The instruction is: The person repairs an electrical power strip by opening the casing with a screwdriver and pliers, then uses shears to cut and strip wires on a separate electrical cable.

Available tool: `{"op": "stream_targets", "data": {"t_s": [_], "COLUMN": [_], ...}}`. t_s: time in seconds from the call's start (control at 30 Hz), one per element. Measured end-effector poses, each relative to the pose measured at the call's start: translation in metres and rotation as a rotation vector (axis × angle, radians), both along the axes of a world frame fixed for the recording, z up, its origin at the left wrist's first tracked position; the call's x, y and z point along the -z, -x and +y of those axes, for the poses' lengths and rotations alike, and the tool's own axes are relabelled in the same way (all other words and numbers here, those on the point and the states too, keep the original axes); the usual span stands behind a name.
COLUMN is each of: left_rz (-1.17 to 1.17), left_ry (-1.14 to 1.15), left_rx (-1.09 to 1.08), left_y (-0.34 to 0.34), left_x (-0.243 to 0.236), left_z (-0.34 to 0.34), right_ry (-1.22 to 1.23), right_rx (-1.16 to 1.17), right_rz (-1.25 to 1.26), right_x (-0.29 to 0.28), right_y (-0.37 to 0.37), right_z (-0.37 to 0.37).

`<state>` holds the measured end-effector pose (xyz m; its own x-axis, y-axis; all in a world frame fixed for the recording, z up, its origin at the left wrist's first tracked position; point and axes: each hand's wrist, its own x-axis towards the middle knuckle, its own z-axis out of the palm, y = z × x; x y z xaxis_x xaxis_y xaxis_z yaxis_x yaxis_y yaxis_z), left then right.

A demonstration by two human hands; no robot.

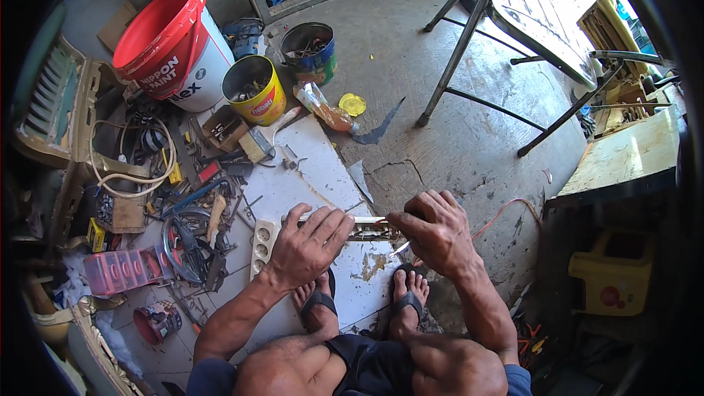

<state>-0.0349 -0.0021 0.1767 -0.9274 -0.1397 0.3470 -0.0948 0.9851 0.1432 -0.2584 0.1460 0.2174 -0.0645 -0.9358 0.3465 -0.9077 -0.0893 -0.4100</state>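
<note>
An opened white socket strip housing, with metal strips and bits of wire inside, spans the gap between my two hands above the white tiles. The fingers of my left hand are curled over its left end. At its right end, my right hand has its fingers bent and pressed together. A thin pale, pointed piece sticks out below that hand; whether the fingers grip it is hard to make out. Beside my left hand lies a white socket panel with round outlets.
Loose tools and metal scraps cover the floor at left. Behind them stand a red-and-white paint bucket, a yellow can and a dark can. A bottle lies nearby. A folding chair stands far right; a red wire trails right.
</note>
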Motion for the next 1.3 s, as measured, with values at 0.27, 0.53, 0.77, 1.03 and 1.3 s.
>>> {"op": "stream_targets", "data": {"t_s": [0.27, 0.53, 0.77, 1.03, 1.3], "left_rz": [-0.009, -0.016, -0.024, -0.021, -0.021], "left_ry": [0.036, 0.051, 0.06, 0.01, -0.029], "left_rx": [0.015, 0.024, 0.021, 0.008, -0.031], "left_y": [0.001, 0.004, 0.002, 0.004, 0.002], "left_x": [0.001, 0.003, 0.003, 0.004, 0.016], "left_z": [0.001, 0.002, 0.003, 0.005, 0.01], "right_ry": [-0.013, -0.03, -0.056, -0.104, -0.16], "right_rx": [-0.021, -0.018, -0.021, 0.01, 0.048], "right_rz": [0.036, 0.056, 0.047, 0.045, -0.023], "right_x": [0.002, 0.002, 0.006, 0.014, 0.031], "right_y": [0.0, 0.002, -0.004, -0.01, -0.013], "right_z": [-0.002, 0.0, -0.001, -0.002, 0.006]}}
